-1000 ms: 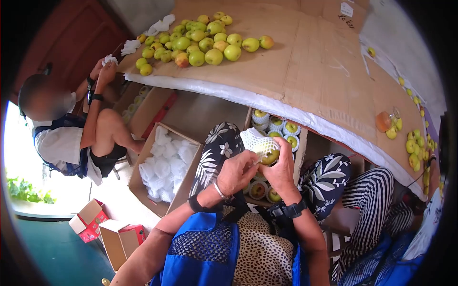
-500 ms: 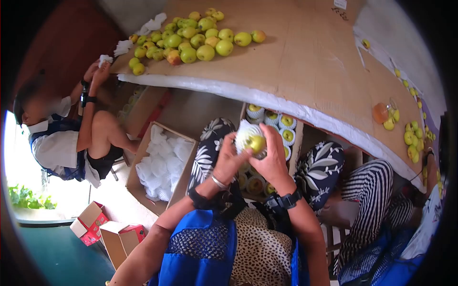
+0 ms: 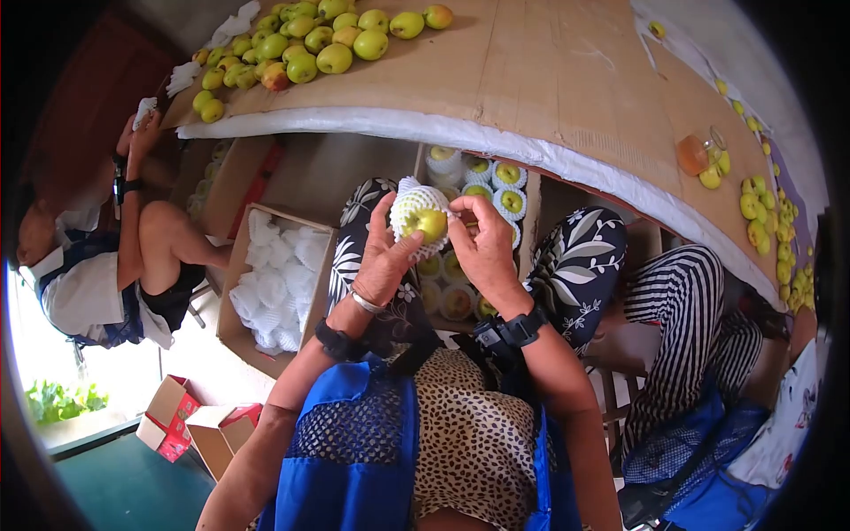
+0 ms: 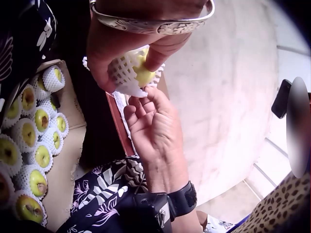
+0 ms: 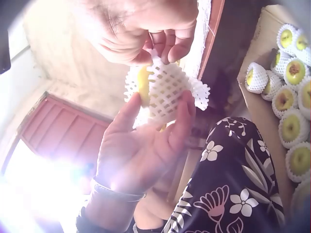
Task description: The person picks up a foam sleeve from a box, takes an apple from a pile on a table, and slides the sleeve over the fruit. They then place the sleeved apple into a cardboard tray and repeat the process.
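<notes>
A yellow-green apple [image 3: 431, 227] sits partly inside a white foam net sleeve [image 3: 405, 199], its bare side towards me in the head view. My left hand [image 3: 382, 270], with a silver bangle at the wrist, holds the apple through the net, thumb on the bare skin. My right hand [image 3: 485, 252] pinches the edge of the net between thumb and fingertips, as the right wrist view shows at the stretched foam net [image 5: 163, 92]. Below both hands stands a cardboard box of netted apples [image 4: 43, 158], set in rows.
A carton [image 3: 228, 310] of loose white foam nets stands left of my knee. Ahead, a cardboard-covered table [image 3: 531, 80] bears a heap of apples [image 3: 301, 44] and a jar [image 3: 692, 155]. One person [image 3: 106, 265] sits at left; striped trousers [image 3: 677, 310] show another at right.
The net, loosely bunched over the apple's top at first, now wraps round its sides. My left hand has shifted to cup the apple, while my right has moved to the net's edge.
</notes>
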A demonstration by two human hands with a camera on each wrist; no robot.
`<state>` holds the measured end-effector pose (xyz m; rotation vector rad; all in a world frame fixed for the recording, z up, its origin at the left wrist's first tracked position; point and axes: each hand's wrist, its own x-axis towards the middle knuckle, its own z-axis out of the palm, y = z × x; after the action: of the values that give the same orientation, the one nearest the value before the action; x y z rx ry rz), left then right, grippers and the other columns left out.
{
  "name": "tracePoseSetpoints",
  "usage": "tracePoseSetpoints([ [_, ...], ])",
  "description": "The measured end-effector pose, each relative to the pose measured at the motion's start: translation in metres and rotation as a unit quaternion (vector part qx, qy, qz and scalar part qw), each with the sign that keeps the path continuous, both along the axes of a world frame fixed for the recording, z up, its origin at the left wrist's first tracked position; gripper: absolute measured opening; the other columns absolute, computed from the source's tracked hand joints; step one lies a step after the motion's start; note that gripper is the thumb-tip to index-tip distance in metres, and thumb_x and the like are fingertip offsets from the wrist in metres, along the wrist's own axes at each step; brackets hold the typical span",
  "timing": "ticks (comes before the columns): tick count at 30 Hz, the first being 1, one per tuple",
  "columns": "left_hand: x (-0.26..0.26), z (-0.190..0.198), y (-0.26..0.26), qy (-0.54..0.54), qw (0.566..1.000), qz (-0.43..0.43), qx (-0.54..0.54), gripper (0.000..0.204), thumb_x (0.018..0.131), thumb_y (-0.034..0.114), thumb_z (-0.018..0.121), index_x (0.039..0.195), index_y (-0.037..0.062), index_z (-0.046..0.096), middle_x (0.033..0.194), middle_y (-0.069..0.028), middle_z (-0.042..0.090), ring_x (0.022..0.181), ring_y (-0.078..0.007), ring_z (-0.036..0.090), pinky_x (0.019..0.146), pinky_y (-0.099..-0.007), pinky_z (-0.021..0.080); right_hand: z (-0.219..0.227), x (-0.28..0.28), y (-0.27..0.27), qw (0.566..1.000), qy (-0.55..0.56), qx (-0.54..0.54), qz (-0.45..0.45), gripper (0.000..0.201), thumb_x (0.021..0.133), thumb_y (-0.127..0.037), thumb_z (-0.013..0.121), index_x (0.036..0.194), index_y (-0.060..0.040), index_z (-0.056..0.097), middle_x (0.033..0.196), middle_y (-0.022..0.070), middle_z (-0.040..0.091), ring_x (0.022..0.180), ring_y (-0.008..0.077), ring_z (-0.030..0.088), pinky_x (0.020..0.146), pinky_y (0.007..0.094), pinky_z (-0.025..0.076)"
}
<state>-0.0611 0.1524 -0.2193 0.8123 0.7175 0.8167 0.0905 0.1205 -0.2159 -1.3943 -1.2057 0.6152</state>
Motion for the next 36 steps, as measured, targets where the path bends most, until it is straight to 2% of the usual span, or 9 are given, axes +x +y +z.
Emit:
tracePoseSetpoints([
  [12, -0.002, -0.014, 0.004, -0.001, 0.998, 0.067, -0.013, 0.064, 0.082, -0.001, 0.050, 0.136, 0.0159, 0.022, 0.123, -0.0072, 0.044, 0.107, -0.0173, 0.049, 0.083, -0.0295, 0.045, 0.010, -0.012, -0.001, 0.979, -0.137, 0.077, 0.128, 0.015, 0.069, 0.004, 0.061, 0.081, -0.0030, 0.057, 0.079, 0.0085, 0.057, 0.068, 0.0238, 0.059, 0.060, 0.0319, 0.048],
  [17, -0.006, -0.016, 0.005, 0.043, 0.989, 0.120, 0.075, 0.060, 0.075, -0.003, 0.052, 0.129, 0.0100, 0.029, 0.114, -0.0086, 0.048, 0.104, -0.0174, 0.050, 0.083, -0.0283, 0.044, 0.008, -0.011, -0.001, 0.969, -0.166, 0.069, 0.169, 0.017, 0.068, -0.001, 0.066, 0.082, -0.0032, 0.056, 0.078, 0.0086, 0.057, 0.071, 0.0242, 0.059, 0.062, 0.0318, 0.048],
  [20, -0.008, -0.014, 0.008, 0.111, 0.960, 0.123, 0.225, 0.063, 0.070, -0.006, 0.055, 0.127, 0.0081, 0.032, 0.113, -0.0089, 0.047, 0.103, -0.0174, 0.049, 0.084, -0.0288, 0.043, 0.017, -0.008, -0.005, 0.995, -0.052, -0.042, 0.073, 0.028, 0.068, -0.008, 0.071, 0.089, -0.0026, 0.054, 0.081, 0.0074, 0.056, 0.074, 0.0200, 0.059, 0.063, 0.0308, 0.047],
  [21, -0.009, -0.010, 0.008, 0.127, 0.958, 0.128, 0.225, 0.068, 0.067, -0.005, 0.060, 0.128, 0.0077, 0.032, 0.114, -0.0113, 0.048, 0.104, -0.0211, 0.050, 0.086, -0.0307, 0.042, 0.014, -0.004, -0.003, 0.995, -0.034, -0.035, 0.086, 0.048, 0.067, -0.011, 0.073, 0.107, -0.0022, 0.047, 0.094, 0.0084, 0.054, 0.084, 0.0168, 0.057, 0.068, 0.0293, 0.049],
  [24, -0.013, 0.015, 0.008, 0.351, 0.800, 0.099, 0.477, 0.067, 0.064, 0.001, 0.067, 0.125, 0.0065, 0.038, 0.115, -0.0169, 0.045, 0.103, -0.0297, 0.050, 0.083, -0.0356, 0.044, 0.013, -0.012, -0.004, 0.978, 0.122, -0.066, 0.159, 0.064, 0.069, -0.008, 0.069, 0.123, -0.0023, 0.035, 0.112, 0.0117, 0.048, 0.099, 0.0181, 0.054, 0.080, 0.0298, 0.048],
  [25, -0.011, 0.017, 0.005, 0.370, 0.798, 0.091, 0.466, 0.071, 0.061, 0.004, 0.070, 0.125, 0.0077, 0.039, 0.117, -0.0189, 0.044, 0.104, -0.0369, 0.048, 0.084, -0.0390, 0.043, 0.007, -0.014, -0.005, 0.960, 0.201, -0.046, 0.189, 0.072, 0.070, -0.004, 0.065, 0.130, -0.0017, 0.024, 0.122, 0.0140, 0.041, 0.107, 0.0189, 0.049, 0.090, 0.0309, 0.044],
  [28, -0.005, 0.033, -0.002, 0.376, 0.827, 0.102, 0.405, 0.073, 0.059, 0.003, 0.071, 0.125, 0.0090, 0.040, 0.117, -0.0177, 0.045, 0.104, -0.0360, 0.049, 0.084, -0.0386, 0.044, 0.004, -0.010, -0.001, 0.939, 0.276, -0.047, 0.201, 0.068, 0.072, -0.001, 0.062, 0.129, -0.0012, 0.024, 0.123, 0.0133, 0.040, 0.110, 0.0189, 0.046, 0.093, 0.0319, 0.041],
  [29, -0.005, 0.035, -0.002, 0.402, 0.792, 0.097, 0.450, 0.073, 0.057, 0.003, 0.071, 0.123, 0.0069, 0.040, 0.115, -0.0174, 0.047, 0.102, -0.0355, 0.050, 0.083, -0.0383, 0.044, -0.001, -0.009, -0.001, 0.932, 0.294, -0.021, 0.209, 0.066, 0.073, -0.001, 0.061, 0.128, -0.0010, 0.024, 0.122, 0.0129, 0.041, 0.111, 0.0187, 0.046, 0.094, 0.0319, 0.040],
  [36, -0.001, 0.042, -0.003, 0.344, 0.786, 0.114, 0.501, 0.049, 0.061, -0.003, 0.071, 0.103, 0.0013, 0.047, 0.119, -0.0130, 0.048, 0.093, -0.0230, 0.055, 0.076, -0.0313, 0.048, 0.004, -0.011, -0.004, 0.926, 0.351, -0.006, 0.139, 0.064, 0.068, -0.002, 0.069, 0.120, -0.0015, 0.032, 0.112, 0.0076, 0.047, 0.105, 0.0152, 0.049, 0.090, 0.0287, 0.042],
])
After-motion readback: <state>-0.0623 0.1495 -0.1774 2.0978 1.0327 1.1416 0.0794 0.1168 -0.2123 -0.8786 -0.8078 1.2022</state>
